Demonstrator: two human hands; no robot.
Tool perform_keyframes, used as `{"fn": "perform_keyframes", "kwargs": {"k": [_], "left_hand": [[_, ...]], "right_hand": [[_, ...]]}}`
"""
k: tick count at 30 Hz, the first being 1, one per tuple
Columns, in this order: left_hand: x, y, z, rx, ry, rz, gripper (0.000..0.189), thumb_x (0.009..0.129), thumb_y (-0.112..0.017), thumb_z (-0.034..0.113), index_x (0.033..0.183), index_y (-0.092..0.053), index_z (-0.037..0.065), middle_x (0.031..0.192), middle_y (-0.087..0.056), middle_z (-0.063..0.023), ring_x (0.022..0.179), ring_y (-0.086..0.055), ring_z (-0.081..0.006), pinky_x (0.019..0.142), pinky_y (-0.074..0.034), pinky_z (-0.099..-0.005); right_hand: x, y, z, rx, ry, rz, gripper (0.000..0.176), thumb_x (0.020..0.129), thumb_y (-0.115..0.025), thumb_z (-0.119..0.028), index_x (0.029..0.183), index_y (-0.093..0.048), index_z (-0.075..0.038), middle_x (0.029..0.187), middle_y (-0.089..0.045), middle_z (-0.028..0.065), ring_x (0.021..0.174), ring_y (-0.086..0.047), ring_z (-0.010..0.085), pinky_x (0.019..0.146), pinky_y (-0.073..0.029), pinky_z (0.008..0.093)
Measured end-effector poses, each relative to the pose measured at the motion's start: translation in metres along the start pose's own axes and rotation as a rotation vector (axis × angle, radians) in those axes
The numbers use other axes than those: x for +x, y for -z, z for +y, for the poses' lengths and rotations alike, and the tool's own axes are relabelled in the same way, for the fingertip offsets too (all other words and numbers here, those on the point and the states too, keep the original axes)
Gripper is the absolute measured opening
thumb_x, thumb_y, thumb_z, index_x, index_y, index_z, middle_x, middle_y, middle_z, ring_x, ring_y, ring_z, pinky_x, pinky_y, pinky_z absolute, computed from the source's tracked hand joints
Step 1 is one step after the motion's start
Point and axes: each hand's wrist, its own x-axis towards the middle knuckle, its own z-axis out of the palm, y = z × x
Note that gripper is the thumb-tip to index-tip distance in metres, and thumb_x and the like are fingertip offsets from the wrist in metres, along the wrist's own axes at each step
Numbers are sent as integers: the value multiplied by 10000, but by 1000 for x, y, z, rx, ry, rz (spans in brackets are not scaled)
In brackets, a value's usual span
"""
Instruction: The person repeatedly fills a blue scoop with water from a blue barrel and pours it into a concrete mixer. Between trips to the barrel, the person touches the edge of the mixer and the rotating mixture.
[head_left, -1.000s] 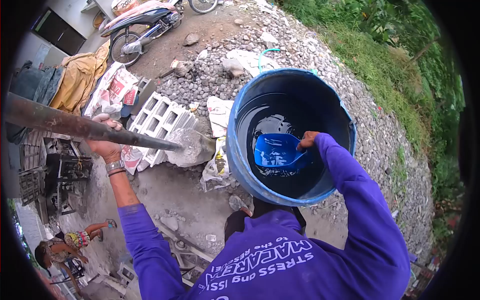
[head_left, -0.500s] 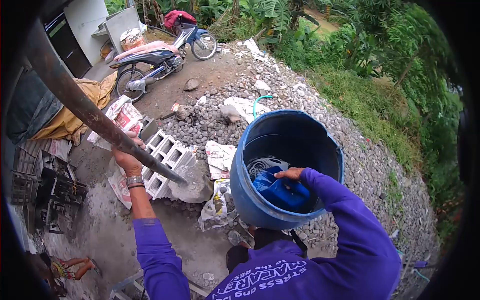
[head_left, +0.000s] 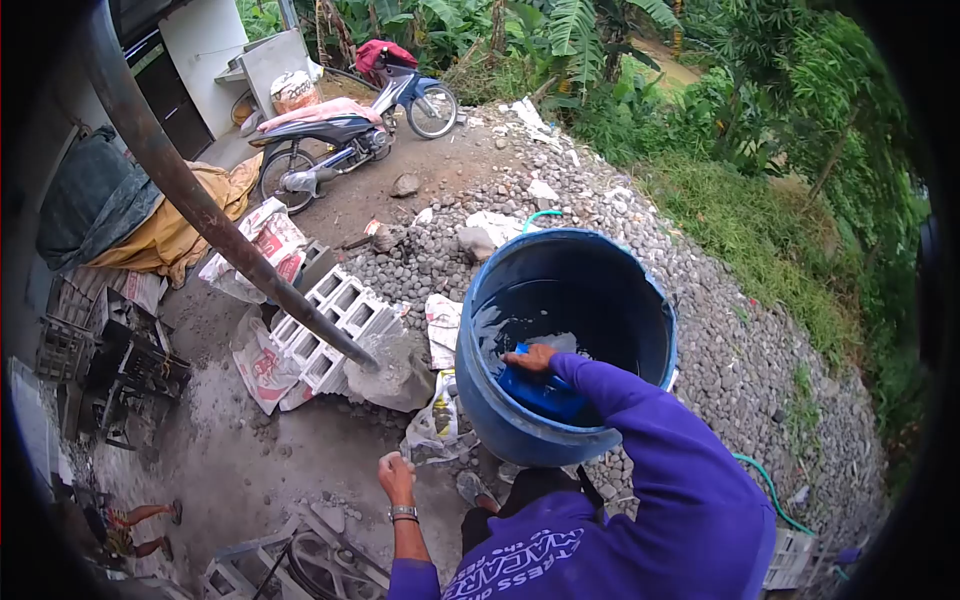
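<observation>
Gravel [head_left: 720, 340] beside drum [head_left: 500, 418]. Right hand [head_left: 533, 358], nearer, grips scoop [head_left: 545, 395] inside, long axis unclear; left hand [head_left: 396, 477] outside, apart, loosely curled.

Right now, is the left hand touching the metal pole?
Apart. The head view shows the left hand away from the metal pole, with ground and the pole's concrete base visible between them.

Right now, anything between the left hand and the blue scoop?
Yes: the wall of the blue drum. The left hand is outside it; the scoop is inside, held by the right hand. Over the rim, the right sleeve crosses one side; the rest of the mouth looks uncovered.
</observation>
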Motion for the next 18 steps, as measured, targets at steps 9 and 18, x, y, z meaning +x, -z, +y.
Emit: {"fn": "perform_keyframes", "kwargs": {"k": [9,18], "left_hand": [[-131,64,-126,109,174,172,228,928,-542,182,1011,-647,-3,809,-681,-98,601,-670,-182,451,-490,-299],[-184,83,-100,-1,142,394,250,952,-526,216,1017,-648,8,802,-689,-88,657,-683,-161,505,-505,-296]], "right_hand": [[-1,15,43,452,29,-188,519,794,-613,-473,992,-722,-6,992,-715,183,907,-681,263,793,-517,396],[-112,83,46,944,301,-90,292,820,-573,-306,820,-646,-23,774,-655,105,710,-606,209,764,-462,320]]}}
